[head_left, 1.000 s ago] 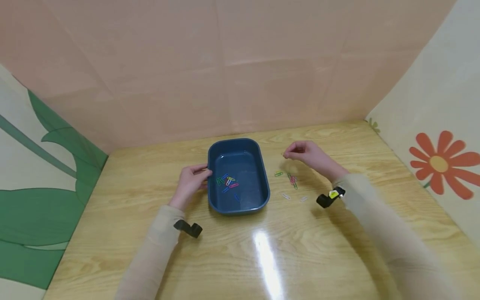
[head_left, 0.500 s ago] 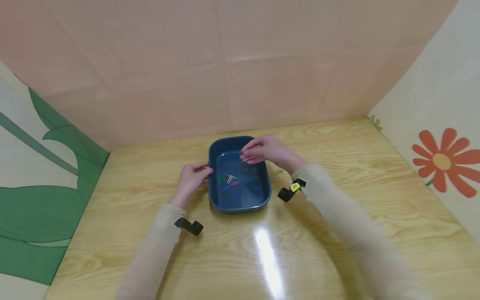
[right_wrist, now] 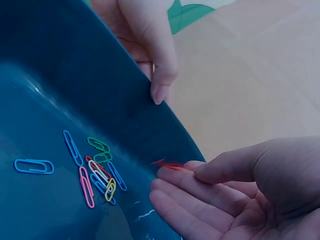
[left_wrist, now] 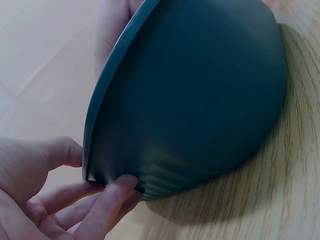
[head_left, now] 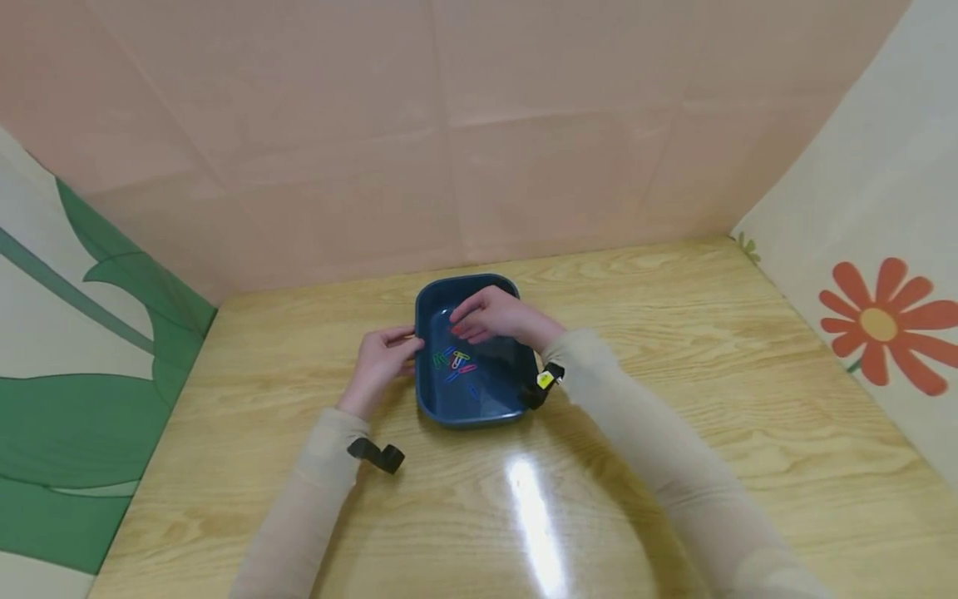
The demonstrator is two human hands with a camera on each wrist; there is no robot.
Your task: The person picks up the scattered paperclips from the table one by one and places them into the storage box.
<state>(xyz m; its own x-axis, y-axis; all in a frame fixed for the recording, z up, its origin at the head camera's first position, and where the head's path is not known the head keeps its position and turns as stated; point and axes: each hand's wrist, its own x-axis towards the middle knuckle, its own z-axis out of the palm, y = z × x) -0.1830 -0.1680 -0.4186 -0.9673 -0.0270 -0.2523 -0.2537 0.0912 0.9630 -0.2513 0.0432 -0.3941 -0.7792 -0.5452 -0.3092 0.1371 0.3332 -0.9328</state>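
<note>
A dark blue rectangular tray (head_left: 494, 420) stands on the table with several coloured paper clips (head_left: 458, 359) on its floor. At its left side my left hand (head_left: 380, 366) grips the rim, thumb on top and fingers (left_wrist: 107, 202) under it against the outer wall. Over the tray's inside is my right hand (head_left: 494, 319). Its thumb and fingers pinch a red paper clip (right_wrist: 172, 164), blurred, close to the inner wall. Blue, green, pink, yellow and white clips show below it in the right wrist view.
The wooden table (head_left: 299, 499) carries a bright light reflection in front of the tray. A pink backdrop (head_left: 337, 150) rises behind, with a flower-printed panel (head_left: 883, 333) at right and a green leaf print (head_left: 67, 433) at left.
My right hand has moved left from the table beside the tray to over its inside, carrying a clip. Loose clips on the right are now hidden behind the right arm. The left hand stays.
</note>
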